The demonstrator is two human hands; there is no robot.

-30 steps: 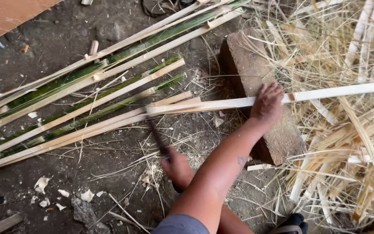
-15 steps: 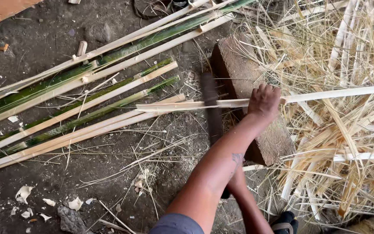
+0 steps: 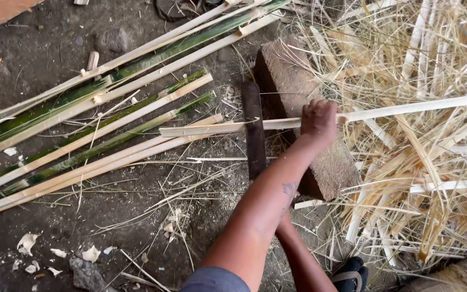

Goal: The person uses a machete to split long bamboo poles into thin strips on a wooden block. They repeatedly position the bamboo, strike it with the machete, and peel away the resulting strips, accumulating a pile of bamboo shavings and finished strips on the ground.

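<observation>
The left hand (image 3: 318, 120) is closed around a pale bamboo strip (image 3: 217, 127) lying across the wooden block (image 3: 304, 113). A dark blade (image 3: 254, 130) crosses the strip just left of the block; the right hand holding it is hidden under the forearm, grip undeterminable. Split slats (image 3: 93, 97) lie left of the block, shavings (image 3: 417, 162) right.

Since 1 s ago the dark blade (image 3: 254, 130) went from 7 o'clock of the left hand (image 3: 318, 120) up across the bamboo strip (image 3: 217, 127), now at approx. 9 o'clock. Right hand is hidden now.
</observation>
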